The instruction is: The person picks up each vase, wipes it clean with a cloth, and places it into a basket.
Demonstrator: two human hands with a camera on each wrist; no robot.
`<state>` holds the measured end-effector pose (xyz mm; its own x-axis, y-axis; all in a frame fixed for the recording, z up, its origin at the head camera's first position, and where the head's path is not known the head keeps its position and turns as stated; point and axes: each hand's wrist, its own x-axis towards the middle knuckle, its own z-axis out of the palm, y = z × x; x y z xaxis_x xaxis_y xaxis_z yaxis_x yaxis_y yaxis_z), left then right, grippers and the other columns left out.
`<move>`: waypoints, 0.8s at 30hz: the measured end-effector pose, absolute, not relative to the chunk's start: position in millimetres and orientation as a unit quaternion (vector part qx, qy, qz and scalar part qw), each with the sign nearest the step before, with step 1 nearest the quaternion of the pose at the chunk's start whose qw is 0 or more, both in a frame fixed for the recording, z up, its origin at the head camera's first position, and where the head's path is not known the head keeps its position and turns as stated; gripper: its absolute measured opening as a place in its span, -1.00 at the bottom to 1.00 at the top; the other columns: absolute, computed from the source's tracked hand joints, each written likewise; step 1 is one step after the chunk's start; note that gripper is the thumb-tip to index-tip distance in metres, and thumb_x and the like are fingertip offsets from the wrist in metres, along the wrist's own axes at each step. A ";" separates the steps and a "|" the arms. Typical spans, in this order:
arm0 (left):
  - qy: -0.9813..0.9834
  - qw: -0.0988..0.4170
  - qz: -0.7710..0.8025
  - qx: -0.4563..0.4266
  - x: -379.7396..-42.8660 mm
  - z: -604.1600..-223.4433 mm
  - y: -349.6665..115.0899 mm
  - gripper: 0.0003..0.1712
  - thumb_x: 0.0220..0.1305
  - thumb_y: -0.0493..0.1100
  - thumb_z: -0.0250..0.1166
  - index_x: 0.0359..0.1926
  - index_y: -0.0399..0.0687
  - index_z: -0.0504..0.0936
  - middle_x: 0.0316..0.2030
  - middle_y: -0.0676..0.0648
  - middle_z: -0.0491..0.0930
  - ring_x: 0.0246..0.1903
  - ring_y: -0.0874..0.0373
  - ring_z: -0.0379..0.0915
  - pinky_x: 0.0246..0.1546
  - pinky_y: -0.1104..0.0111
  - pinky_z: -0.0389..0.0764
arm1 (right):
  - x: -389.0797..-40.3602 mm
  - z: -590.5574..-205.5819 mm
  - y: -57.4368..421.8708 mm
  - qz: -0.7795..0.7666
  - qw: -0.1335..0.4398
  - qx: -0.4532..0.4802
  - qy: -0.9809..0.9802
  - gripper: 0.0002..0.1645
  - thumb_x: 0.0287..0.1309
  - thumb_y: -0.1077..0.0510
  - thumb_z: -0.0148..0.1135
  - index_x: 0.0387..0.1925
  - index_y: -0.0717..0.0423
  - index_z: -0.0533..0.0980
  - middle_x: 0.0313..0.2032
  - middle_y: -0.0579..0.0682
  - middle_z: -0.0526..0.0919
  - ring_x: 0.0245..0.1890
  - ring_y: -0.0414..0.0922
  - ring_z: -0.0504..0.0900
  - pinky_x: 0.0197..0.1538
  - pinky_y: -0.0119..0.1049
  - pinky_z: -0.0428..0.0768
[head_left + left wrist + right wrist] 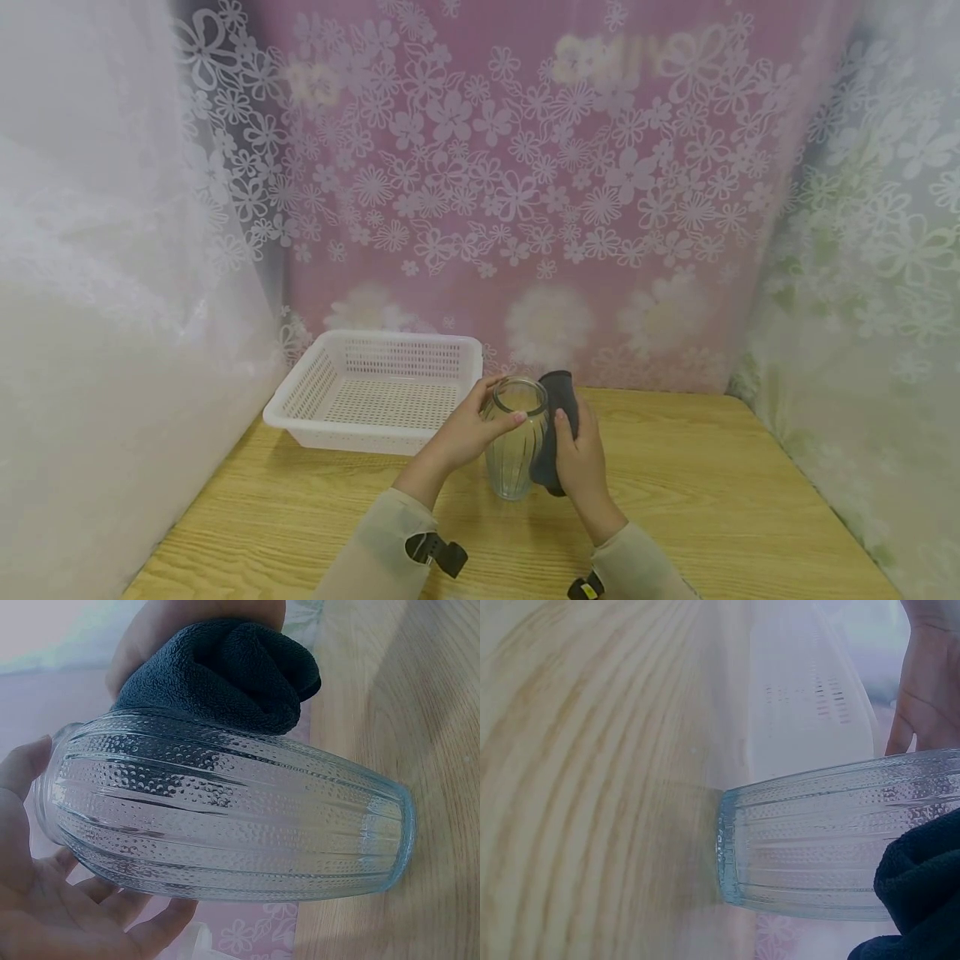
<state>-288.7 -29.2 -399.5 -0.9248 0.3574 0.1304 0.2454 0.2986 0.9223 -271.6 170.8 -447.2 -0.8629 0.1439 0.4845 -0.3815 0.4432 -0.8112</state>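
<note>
A clear ribbed glass vase (pixel 510 462) with a dimpled surface stands upright on the wooden table. My left hand (pixel 474 425) holds it around the neck, thumb at the rim and fingers behind; the left wrist view shows those fingers (pixel 161 928) spread along the far side. In my right hand (pixel 585 458) is a folded dark towel (pixel 555 442), gripped with the thumb on its near face. The towel (pixel 217 679) lies against the vase's side in the left wrist view. At the right wrist view's edge, the towel (pixel 922 885) overlaps the glass.
A white perforated plastic basket (pixel 360 440) sits at the back left of the table (pixel 697 500), just beyond my left hand. Behind the table hangs a pink flowered curtain (pixel 517 192). Pale sheets (pixel 97 333) enclose both sides.
</note>
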 end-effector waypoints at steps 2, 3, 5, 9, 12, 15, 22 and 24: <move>0.805 0.050 0.562 0.187 -288.5 -399.5 -29.2 -0.09 0.22 0.35 0.33 0.51 0.46 0.13 0.50 -0.06 0.16 0.50 -0.13 -0.03 0.33 -0.27 0.16 | -272.1 -448.5 171.4 0.531 0.242 0.074 -0.809 -0.37 0.58 -0.03 -0.14 0.49 0.21 0.16 0.33 0.30 0.30 0.23 0.22 0.38 0.19 0.24 0.42; 0.805 0.050 0.561 0.186 -288.5 -399.7 -29.3 -0.09 0.22 0.35 0.33 0.51 0.46 0.13 0.50 -0.06 0.16 0.50 -0.13 -0.03 0.33 -0.27 0.16 | -272.4 -449.3 171.7 0.533 0.239 0.073 -0.808 -0.38 0.58 -0.02 -0.14 0.48 0.21 0.17 0.32 0.29 0.31 0.21 0.20 0.40 0.18 0.21 0.44; 0.806 0.050 0.560 0.186 -288.4 -399.5 -29.4 -0.09 0.22 0.35 0.33 0.51 0.45 0.13 0.50 -0.07 0.16 0.50 -0.13 -0.02 0.33 -0.27 0.16 | -272.9 -450.4 171.8 0.539 0.236 0.075 -0.805 -0.39 0.58 -0.01 -0.15 0.46 0.22 0.19 0.27 0.28 0.36 0.15 0.17 0.45 0.13 0.16 0.48; 0.806 0.049 0.560 0.186 -288.6 -399.7 -29.6 -0.09 0.23 0.35 0.33 0.51 0.44 0.13 0.50 -0.07 0.16 0.50 -0.14 -0.01 0.33 -0.26 0.17 | -273.1 -451.7 172.4 0.549 0.221 0.069 -0.803 -0.39 0.59 -0.02 -0.16 0.46 0.25 0.19 0.26 0.28 0.38 0.15 0.18 0.47 0.15 0.15 0.48; 0.806 0.049 0.560 0.186 -289.1 -399.9 -29.5 -0.08 0.23 0.35 0.33 0.51 0.43 0.13 0.50 -0.07 0.16 0.50 -0.14 -0.01 0.33 -0.26 0.17 | -273.7 -453.3 173.7 0.554 0.205 0.058 -0.805 -0.34 0.59 -0.05 -0.18 0.49 0.26 0.14 0.37 0.31 0.29 0.32 0.24 0.35 0.30 0.23 0.34; 0.807 0.049 0.558 0.185 -289.3 -399.8 -29.4 -0.07 0.22 0.37 0.33 0.52 0.42 0.12 0.50 -0.07 0.16 0.50 -0.14 -0.01 0.34 -0.25 0.16 | -274.9 -455.8 175.2 0.562 0.188 0.046 -0.804 -0.32 0.59 -0.07 -0.19 0.51 0.24 0.10 0.42 0.30 0.23 0.40 0.24 0.25 0.36 0.25 0.24; 0.809 0.053 0.556 0.184 -287.9 -398.6 -29.7 -0.02 0.19 0.41 0.32 0.53 0.41 0.10 0.51 -0.08 0.12 0.50 -0.13 -0.02 0.35 -0.24 0.16 | -275.9 -460.6 176.6 0.573 0.145 0.005 -0.807 -0.32 0.58 -0.15 -0.23 0.50 0.15 0.14 0.33 0.29 0.36 0.28 0.21 0.38 0.27 0.20 0.35; 0.809 0.055 0.556 0.182 -287.6 -398.3 -29.5 -0.02 0.18 0.41 0.33 0.53 0.42 0.10 0.52 -0.07 0.12 0.50 -0.11 -0.02 0.35 -0.22 0.16 | -276.1 -461.9 176.8 0.574 0.130 -0.005 -0.808 -0.28 0.58 -0.18 -0.25 0.52 0.14 0.10 0.37 0.29 0.31 0.32 0.22 0.34 0.30 0.21 0.31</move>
